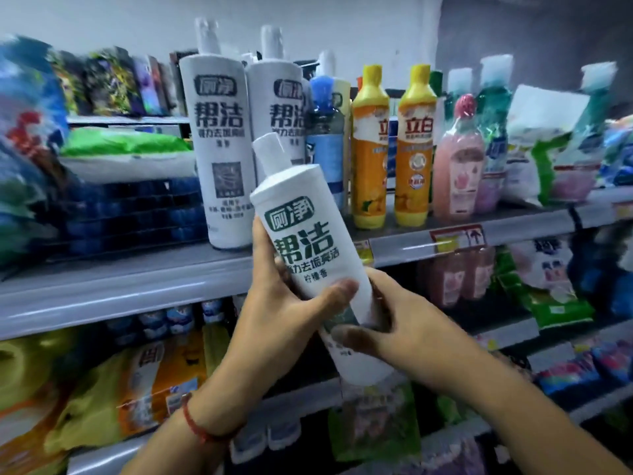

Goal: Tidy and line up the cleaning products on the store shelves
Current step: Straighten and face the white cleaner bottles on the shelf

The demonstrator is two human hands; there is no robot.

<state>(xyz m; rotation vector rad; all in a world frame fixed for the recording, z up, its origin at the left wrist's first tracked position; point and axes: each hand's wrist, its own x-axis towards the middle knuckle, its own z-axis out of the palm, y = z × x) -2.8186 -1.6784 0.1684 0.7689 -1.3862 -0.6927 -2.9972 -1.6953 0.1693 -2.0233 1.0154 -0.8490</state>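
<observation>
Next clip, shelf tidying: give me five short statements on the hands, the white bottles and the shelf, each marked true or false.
1. Both hands grip one white bottle. True: the left hand and the right hand both curl round it.
2. The held bottle stands upright on the shelf. False: it is tilted and held in the air in front of the shelf.
3. Two more white bottles of the same kind stand on the shelf behind it. True.
4. The two orange bottles have red caps. False: their caps are yellow.
5. A red cord is on the right wrist. False: it is on the left wrist.
</observation>
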